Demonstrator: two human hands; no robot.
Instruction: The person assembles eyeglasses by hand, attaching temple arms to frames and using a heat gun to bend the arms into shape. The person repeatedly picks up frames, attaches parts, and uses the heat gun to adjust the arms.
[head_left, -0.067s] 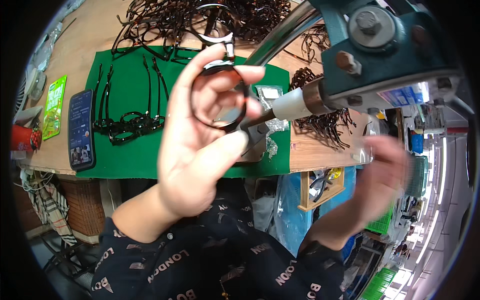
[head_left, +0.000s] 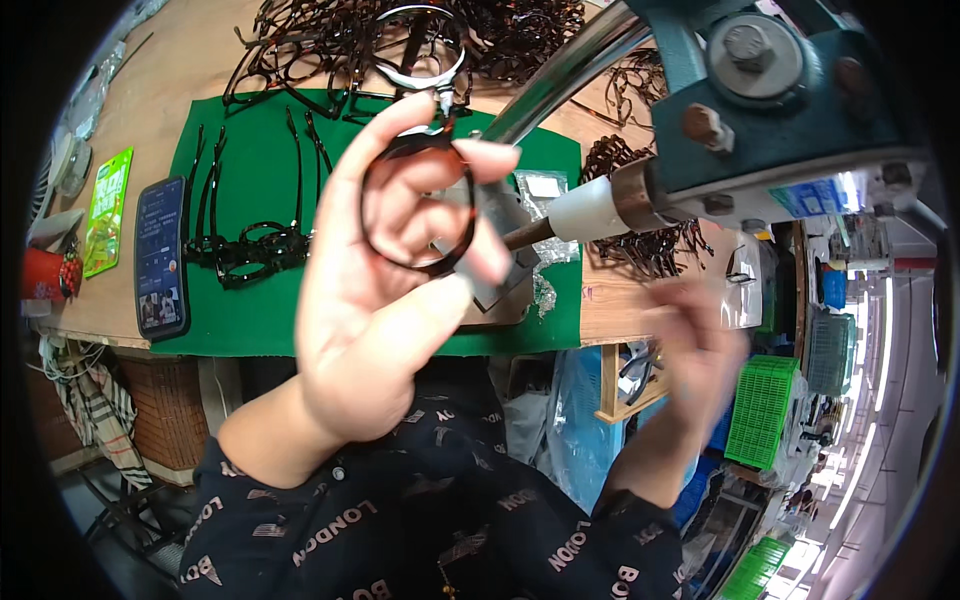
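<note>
My left hand (head_left: pixel 355 310) is closed around an eyeglasses frame (head_left: pixel 415 147) with dark tortoiseshell rims, raised in front of the green mat. One round rim lies across my fingers; the other, shining white, points away toward the far side of the table. Just right of my fingers, the dark metal rod (head_left: pixel 528 234) of a bench press (head_left: pixel 690 150) slants down from a white sleeve to a metal block (head_left: pixel 505 290), partly hidden by my hand. My right hand (head_left: pixel 695 335) hangs near the table's front right edge, blurred by motion, so its fingers cannot be read.
Several dark glasses frames (head_left: pixel 250 255) lie on the green mat (head_left: pixel 340 342), beside a phone (head_left: pixel 160 260) and a green packet (head_left: pixel 108 212). Piles of tortoiseshell frames (head_left: pixel 530 40) cover the far table. A small plastic bag (head_left: pixel 545 187) lies beyond the block. Below right are an open wooden drawer (head_left: pixel 608 385) and a green basket (head_left: pixel 762 412).
My left hand and the eyeglasses frame have shifted left, away from the press rod. My right hand has swung left and slightly down, in front of the drawer.
</note>
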